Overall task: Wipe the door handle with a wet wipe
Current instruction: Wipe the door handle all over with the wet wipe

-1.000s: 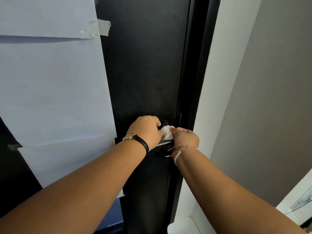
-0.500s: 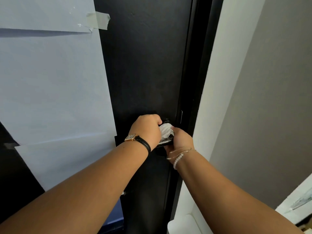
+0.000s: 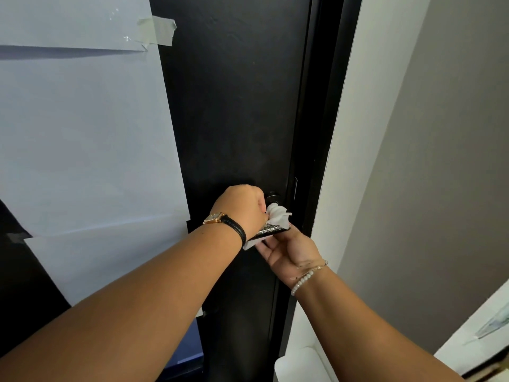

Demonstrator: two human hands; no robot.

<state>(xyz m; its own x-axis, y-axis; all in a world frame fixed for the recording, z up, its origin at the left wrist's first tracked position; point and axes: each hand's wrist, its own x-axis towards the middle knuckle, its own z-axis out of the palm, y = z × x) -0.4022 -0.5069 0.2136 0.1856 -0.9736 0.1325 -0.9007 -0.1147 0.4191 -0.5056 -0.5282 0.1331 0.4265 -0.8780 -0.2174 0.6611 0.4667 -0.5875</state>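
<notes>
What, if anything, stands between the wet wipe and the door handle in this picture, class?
Nothing visible does. The wet wipe lies bunched right on the door handle, gripped by the left hand, while the right hand comes up under the handle from below. Only the hands hide parts of the handle.

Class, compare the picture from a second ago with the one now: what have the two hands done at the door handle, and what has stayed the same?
The right hand has dropped from beside the wipe to under the handle, palm turned up, fingers beneath it. The left hand stays closed at the handle with the wipe bunched beside it. The door and taped paper are unchanged.
</notes>
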